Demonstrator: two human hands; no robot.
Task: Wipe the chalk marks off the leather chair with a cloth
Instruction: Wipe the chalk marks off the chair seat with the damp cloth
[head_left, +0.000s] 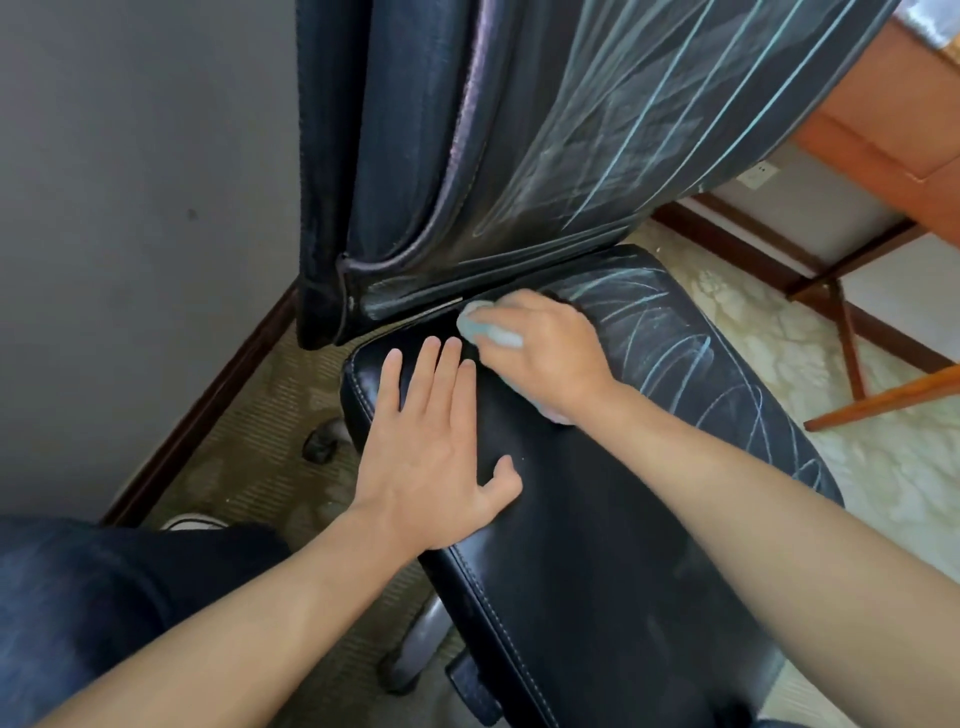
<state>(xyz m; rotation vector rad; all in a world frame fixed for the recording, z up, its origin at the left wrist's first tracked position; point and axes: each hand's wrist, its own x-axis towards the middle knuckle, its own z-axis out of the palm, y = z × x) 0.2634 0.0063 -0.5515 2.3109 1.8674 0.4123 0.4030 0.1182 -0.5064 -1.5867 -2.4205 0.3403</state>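
Observation:
A black leather chair fills the view, its seat (597, 519) in front of me and its backrest (597, 130) rising behind. Pale blue chalk marks (691, 358) cover the right part of the seat, and more chalk lines (675, 104) streak the backrest. The left part of the seat looks dark and unmarked. My right hand (545, 348) grips a light blue cloth (485, 330) pressed on the seat near the backrest gap. My left hand (431, 441) rests flat on the left side of the seat, fingers straight.
A grey wall (130, 208) with a dark baseboard stands on the left. A wooden desk (883, 135) and its legs stand at the right over patterned carpet (883, 467). Chair casters (322, 441) and my leg in dark trousers (104, 597) are at lower left.

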